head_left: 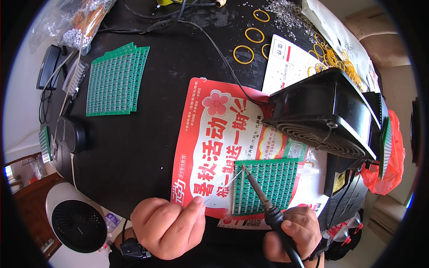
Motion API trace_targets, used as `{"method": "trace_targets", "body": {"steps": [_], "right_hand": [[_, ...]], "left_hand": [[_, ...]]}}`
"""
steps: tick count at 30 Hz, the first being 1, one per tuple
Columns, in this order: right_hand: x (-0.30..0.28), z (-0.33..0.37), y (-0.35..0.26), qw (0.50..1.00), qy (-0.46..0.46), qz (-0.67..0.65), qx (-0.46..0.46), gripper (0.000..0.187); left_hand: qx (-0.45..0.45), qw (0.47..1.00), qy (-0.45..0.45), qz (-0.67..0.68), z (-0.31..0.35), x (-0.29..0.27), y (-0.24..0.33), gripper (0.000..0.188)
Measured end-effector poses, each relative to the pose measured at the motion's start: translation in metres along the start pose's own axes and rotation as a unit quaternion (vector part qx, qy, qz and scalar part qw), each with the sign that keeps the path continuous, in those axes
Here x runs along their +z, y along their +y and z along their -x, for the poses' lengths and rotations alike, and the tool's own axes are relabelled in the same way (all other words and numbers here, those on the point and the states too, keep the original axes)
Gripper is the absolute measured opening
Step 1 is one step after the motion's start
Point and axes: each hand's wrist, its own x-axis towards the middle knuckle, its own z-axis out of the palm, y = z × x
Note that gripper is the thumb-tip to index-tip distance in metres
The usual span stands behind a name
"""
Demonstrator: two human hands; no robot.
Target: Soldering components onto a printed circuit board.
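Left fingers pinching thin wire, right fingers wrapped around soldering iron, tip perhaps touching green board

A tilted soldering iron and thin wire converge over a flat green circuit board.

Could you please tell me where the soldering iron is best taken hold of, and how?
Best by its black handle, from the near right side, as the right hand holds it: the metal barrel slants forward and left over the green circuit board, and may be hot.
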Motion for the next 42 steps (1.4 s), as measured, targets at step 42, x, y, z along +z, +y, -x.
{"method": "trace_targets", "body": {"steps": [42], "right_hand": [[-0.0003,-0.0002,-0.0022,1.000,-0.010,-0.001,-0.010,0.042]], "left_hand": [[0.003,0.999,-0.045,0.011,-0.0028,-0.0002,0.0020,0.022]]}}
